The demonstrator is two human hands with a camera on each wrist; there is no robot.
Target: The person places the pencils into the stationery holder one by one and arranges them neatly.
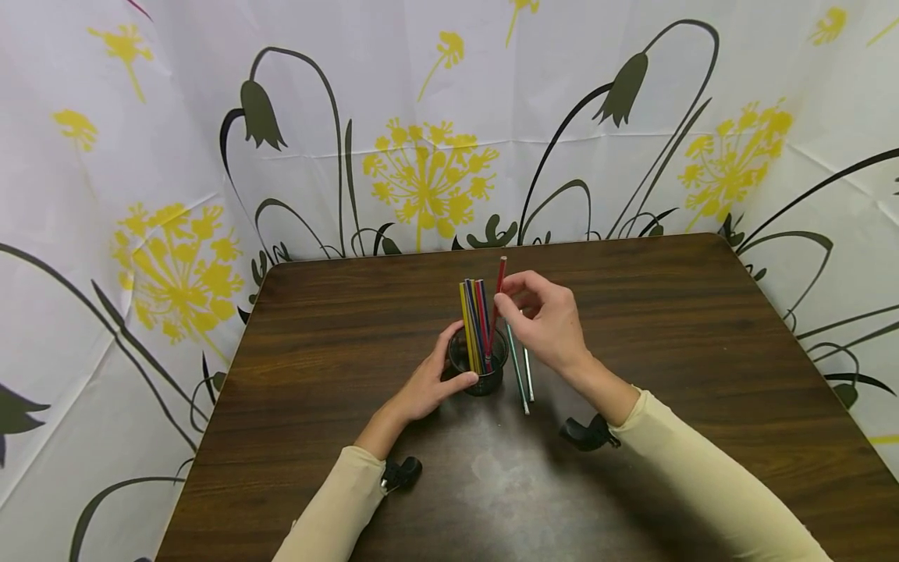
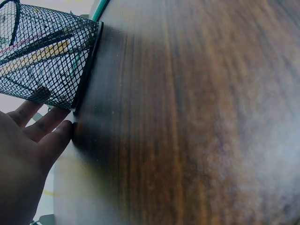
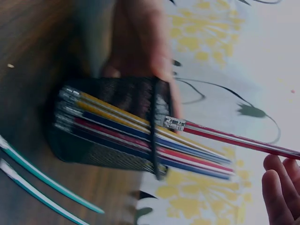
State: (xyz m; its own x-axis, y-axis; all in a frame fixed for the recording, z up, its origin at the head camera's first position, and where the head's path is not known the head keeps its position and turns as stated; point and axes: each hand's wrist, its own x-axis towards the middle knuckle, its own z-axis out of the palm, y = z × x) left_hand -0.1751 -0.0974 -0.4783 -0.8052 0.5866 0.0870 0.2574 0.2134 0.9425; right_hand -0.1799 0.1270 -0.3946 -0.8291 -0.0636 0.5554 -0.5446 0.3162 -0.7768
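A black mesh pencil cup (image 1: 486, 385) stands upright on the table, with several yellow, blue and red pencils (image 1: 469, 324) leaning in it. My left hand (image 1: 424, 385) holds the cup from its left side, thumb at the front; in the left wrist view its fingers touch the mesh near the base. Between thumb and fingers, my right hand (image 1: 551, 324) pinches a red pencil (image 1: 502, 272) by its upper part. That pencil's eraser end (image 3: 174, 123) points down at the cup's mouth. Two green pencils (image 1: 519, 375) lie on the table just right of the cup.
The dark wooden table (image 1: 337, 336) ends at its back edge against a white curtain (image 1: 309, 195) printed with yellow and grey flowers. A black wrist device (image 1: 588, 434) sits beneath the right forearm, another (image 1: 403, 473) beside the left.
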